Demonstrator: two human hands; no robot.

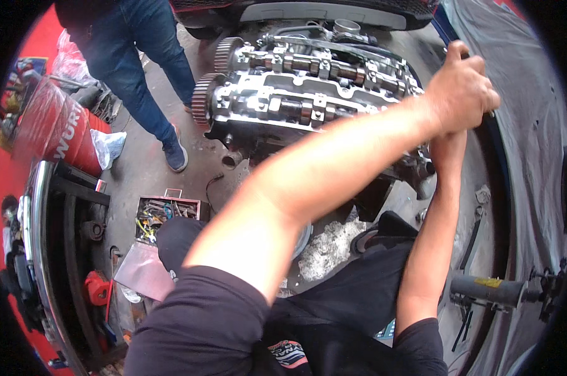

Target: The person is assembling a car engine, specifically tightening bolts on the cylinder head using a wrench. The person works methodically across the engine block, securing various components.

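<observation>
My left arm reaches across to the right. The left hand (460, 91) is closed in a fist beyond the right end of an engine cylinder head (302, 128). A dark bit shows above its fingers and a small shiny tip below, but what it grips cannot be made out. Just beneath is my right hand (449, 143), its fingers hidden behind the left. The cylinder head lies in front of me with two camshafts (289, 62) exposed. Two toothed cam pulleys (202, 100) are at its left end. My left forearm covers part of its near side.
A person in jeans (152, 75) stands at the left. A toolbox (169, 210) full of tools sits on the floor by my left knee. Further left are a red drum (64, 128) and a metal-framed cart (42, 207). Grey sheeting (534, 175) hangs at the right, beside a shock absorber (490, 291).
</observation>
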